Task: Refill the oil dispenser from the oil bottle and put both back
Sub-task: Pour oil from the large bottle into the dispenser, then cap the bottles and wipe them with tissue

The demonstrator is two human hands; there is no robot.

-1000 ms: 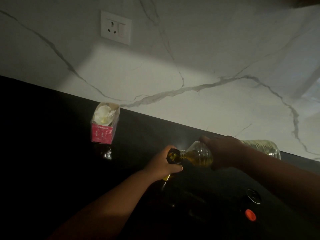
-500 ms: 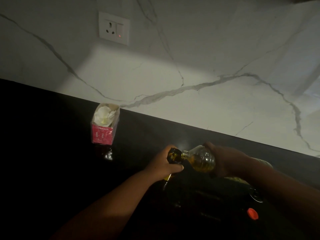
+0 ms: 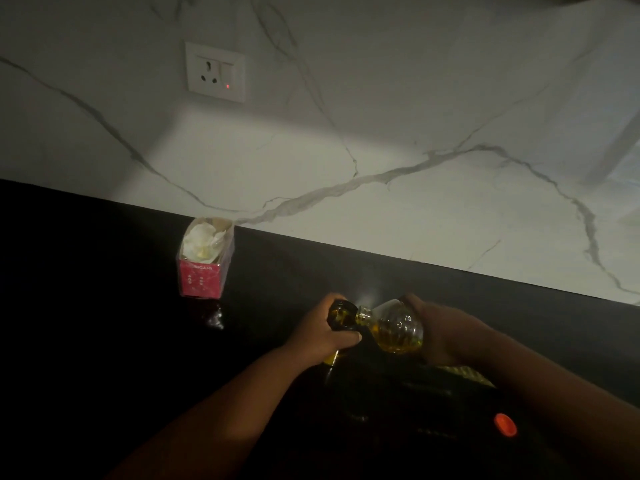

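On the dark counter, my left hand (image 3: 327,332) grips the dark oil dispenser (image 3: 342,315) around its neck, its open mouth facing up. My right hand (image 3: 446,336) holds the clear plastic oil bottle (image 3: 394,329), tipped on its side with its neck at the dispenser's mouth. Yellow oil fills the lower part of the bottle's shoulder. The rest of the bottle is hidden behind my right hand and forearm. An orange-red cap (image 3: 505,424) lies on the counter at the lower right.
A pink carton (image 3: 204,263) with white crumpled material inside stands at the back left against the marble wall. A white wall socket (image 3: 215,71) sits above it. The black counter (image 3: 104,306) is dim, and dark shapes near the cap are unclear.
The oil bottle's rear end has sunk behind my right arm and the bottle has shifted slightly. My left hand stays on the dispenser. The view has tilted down a little.
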